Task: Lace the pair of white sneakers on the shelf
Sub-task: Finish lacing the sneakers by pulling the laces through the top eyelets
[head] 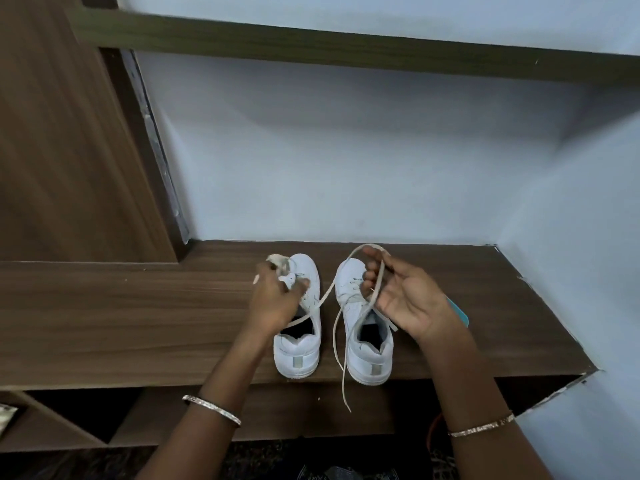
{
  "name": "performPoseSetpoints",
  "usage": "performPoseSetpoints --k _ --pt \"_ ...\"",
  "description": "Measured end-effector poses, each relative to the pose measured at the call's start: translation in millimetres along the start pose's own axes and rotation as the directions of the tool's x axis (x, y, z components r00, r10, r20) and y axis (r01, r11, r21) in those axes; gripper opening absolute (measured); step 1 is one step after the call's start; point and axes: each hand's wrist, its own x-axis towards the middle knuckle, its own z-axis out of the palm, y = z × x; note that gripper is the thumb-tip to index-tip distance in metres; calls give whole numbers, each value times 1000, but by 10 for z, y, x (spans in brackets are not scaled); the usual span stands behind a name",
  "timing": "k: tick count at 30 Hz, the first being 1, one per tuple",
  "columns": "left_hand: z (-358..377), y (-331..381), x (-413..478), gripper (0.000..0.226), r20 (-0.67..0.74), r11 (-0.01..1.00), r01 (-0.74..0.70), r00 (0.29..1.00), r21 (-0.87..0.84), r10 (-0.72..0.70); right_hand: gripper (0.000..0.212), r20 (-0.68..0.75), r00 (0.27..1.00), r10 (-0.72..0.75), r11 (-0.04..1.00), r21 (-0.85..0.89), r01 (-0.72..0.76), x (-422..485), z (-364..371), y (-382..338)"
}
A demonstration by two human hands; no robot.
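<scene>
Nearest you, a lace end (343,379) dangles past the front edge of the shelf (138,306). The left sneaker (298,355) and right sneaker (370,355) stand side by side on it, heels toward you. Your left hand (273,299) curls its fingers round a bunch of lace (377,278) over the left sneaker's tongue. Your right hand (405,299) (palm up) has bent fingers with the same lace looped round them; a teal thing (460,313) peeks out behind it, before the wall (346,168)

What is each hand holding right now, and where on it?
Right hand holds a loose lace by a mid-length loop draped over its fingers. Left hand grips a bunched lace above the left sneaker; where along it cannot be told.
</scene>
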Motion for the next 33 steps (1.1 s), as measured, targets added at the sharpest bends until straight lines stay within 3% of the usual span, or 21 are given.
performPoseSetpoints --k 2,5,7,9,12,15,18,22,26,30,33 --pt "61 119 -75 56 109 988 -63 993 139 48 27 81 997 15 991 133 -25 15 111 33" --pt "185 215 -254 63 52 908 -215 976 359 211 24 125 992 -4 953 302 -34 56 221 74" --pt "236 251 -341 42 -8 894 -327 938 305 346 23 119 993 -20 920 392 -29 80 254 99" --pt "272 248 -355 22 18 918 -375 927 132 376 24 98 995 -29 885 465 -20 95 267 106" --pt "278 237 -343 48 202 945 -323 923 -47 326 30 25 998 -52 845 534 31 105 257 95" --pt "257 120 -296 38 294 917 -398 874 -24 387 31 -28 998 -62 820 568 67 96 224 75" --pt "205 68 -257 29 251 936 -351 906 -3 341 29 -70 994 -82 895 433 105 93 87 71" --pt "56 46 -202 32 170 897 -287 955 336 242 29 -157 977 -147 986 56 158 58 -158 107" --pt "3 39 -180 36 214 945 -288 944 157 252 31 -198 971 -131 990 -77 118 -9 -247 133" --pt "99 27 -216 27 339 988 -154 930 10 141 32 -159 980 -116 993 -16 115 -31 -213 164" --pt "236 -42 -255 39 447 985 -173 882 11 151 29 -99 986 -133 989 47 138 -36 -136 191"
